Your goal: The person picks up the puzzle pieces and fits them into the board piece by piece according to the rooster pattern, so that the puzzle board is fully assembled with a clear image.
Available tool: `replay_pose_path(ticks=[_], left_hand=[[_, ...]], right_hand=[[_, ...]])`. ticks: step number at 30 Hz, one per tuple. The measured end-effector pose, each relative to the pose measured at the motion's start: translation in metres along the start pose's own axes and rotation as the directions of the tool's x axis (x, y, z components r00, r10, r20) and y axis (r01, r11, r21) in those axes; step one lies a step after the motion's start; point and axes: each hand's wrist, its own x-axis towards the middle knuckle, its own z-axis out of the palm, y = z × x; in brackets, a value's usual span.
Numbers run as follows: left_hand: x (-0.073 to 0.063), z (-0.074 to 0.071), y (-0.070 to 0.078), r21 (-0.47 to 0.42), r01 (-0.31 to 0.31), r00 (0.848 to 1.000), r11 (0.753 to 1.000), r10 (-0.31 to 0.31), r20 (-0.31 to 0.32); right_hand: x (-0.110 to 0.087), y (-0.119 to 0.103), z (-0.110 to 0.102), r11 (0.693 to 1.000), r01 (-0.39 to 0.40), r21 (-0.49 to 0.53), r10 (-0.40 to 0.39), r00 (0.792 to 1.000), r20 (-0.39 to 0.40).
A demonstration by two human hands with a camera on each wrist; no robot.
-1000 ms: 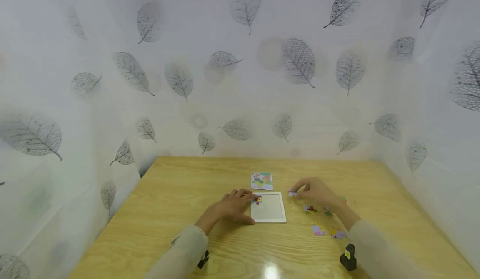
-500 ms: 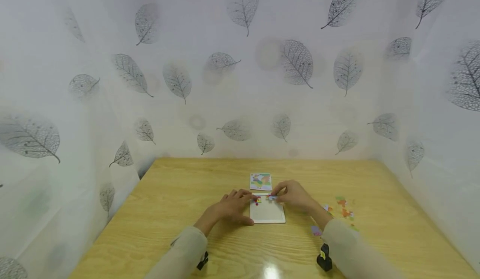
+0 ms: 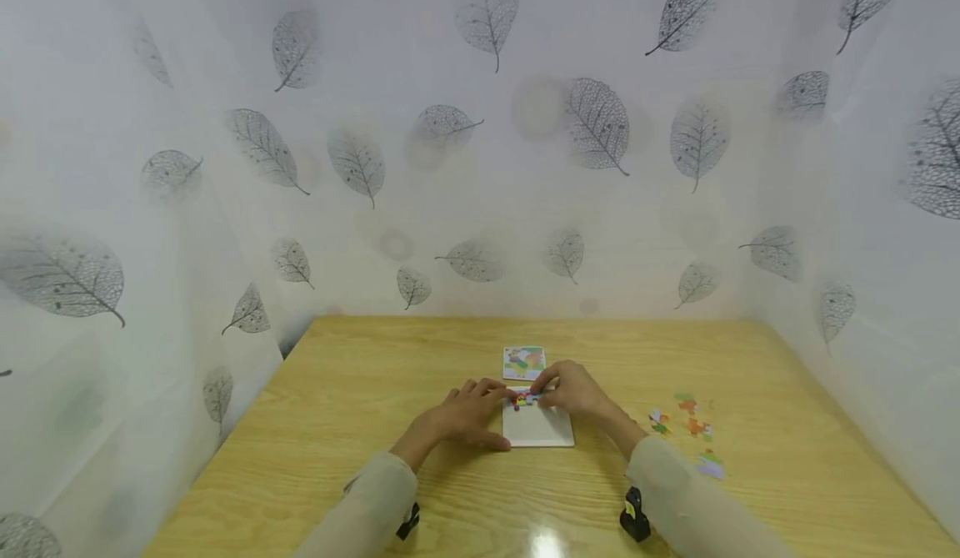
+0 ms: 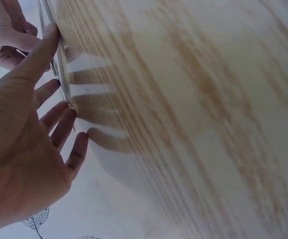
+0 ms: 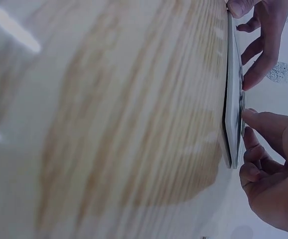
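Note:
In the head view a white puzzle tray (image 3: 542, 434) lies flat on the wooden table. My left hand (image 3: 467, 414) rests along its left side, fingers fairly straight, thumb by the near left corner. The left wrist view shows this hand (image 4: 27, 144) spread against the tray's edge. A small colourful puzzle piece (image 3: 517, 403) sits in the tray's upper left, beside the left fingertips. My right hand (image 3: 576, 393) pinches another puzzle piece (image 3: 533, 399) over the tray's upper part, right next to the first. Whether the two pieces interlock I cannot tell.
Behind the tray lies a square picture card (image 3: 523, 363). Several loose puzzle pieces (image 3: 699, 429) are scattered on the table (image 3: 397, 349) to the right, partly near the right forearm. A leaf-patterned white curtain (image 3: 480, 191) encloses the table's back and sides.
My right hand has brought its puzzle piece leftward from the table right of the tray, over the tray's upper part and up to the other piece. The left hand has stayed put.

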Motion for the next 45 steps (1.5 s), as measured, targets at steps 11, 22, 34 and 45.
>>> replay_pose_path(ticks=[11,22,34,45], left_hand=[[-0.002,-0.003,0.002,-0.011,0.006,1.000,1.000,-0.006,0.009],[0.000,-0.002,0.002,-0.016,-0.011,0.999,1.000,0.012,0.030],[0.002,-0.001,-0.002,-0.021,-0.007,0.999,1.000,0.008,0.047],[0.002,-0.002,0.000,-0.022,-0.007,0.999,1.000,0.008,0.046]], right_hand=[[0.003,-0.001,0.004,0.998,0.043,-0.038,-0.043,0.999,0.002],[-0.001,0.000,0.003,0.999,0.032,-0.035,-0.032,0.999,0.009],[-0.016,0.011,-0.029,0.995,0.088,0.038,-0.091,0.993,0.078],[-0.038,0.041,-0.077,0.998,0.036,0.044,-0.037,0.999,0.020]])
